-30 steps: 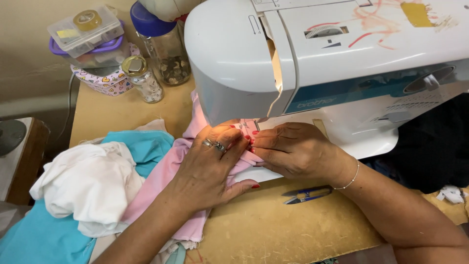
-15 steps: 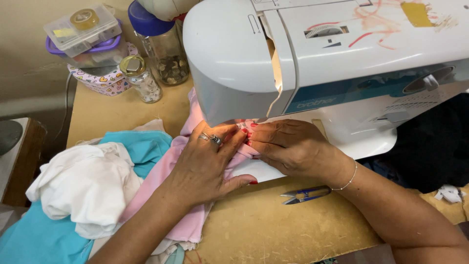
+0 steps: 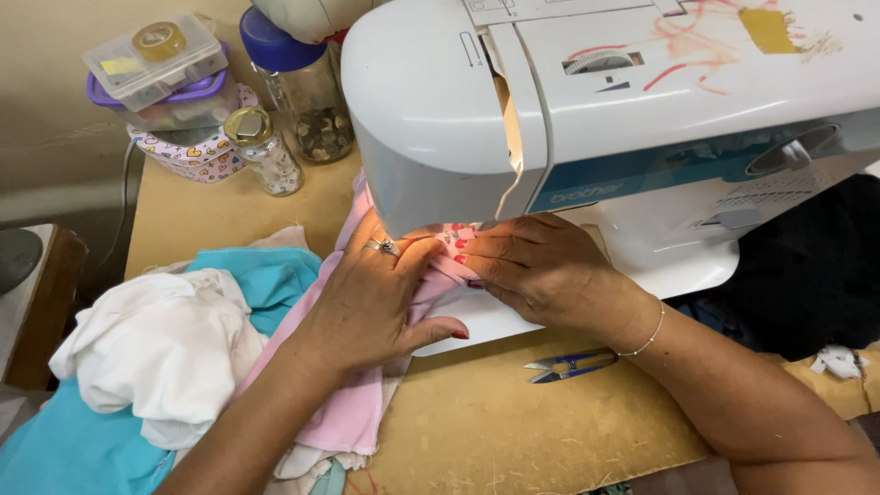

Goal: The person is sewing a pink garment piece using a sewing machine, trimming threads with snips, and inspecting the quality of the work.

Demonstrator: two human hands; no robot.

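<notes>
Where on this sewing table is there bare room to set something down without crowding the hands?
Bare wood shows between the jars and the white cloth, and along the near edge around the thread snips. It is crowded under the sewing machine, where the left hand and right hand press the pink fabric. Cloth piles cover the left side.
</notes>
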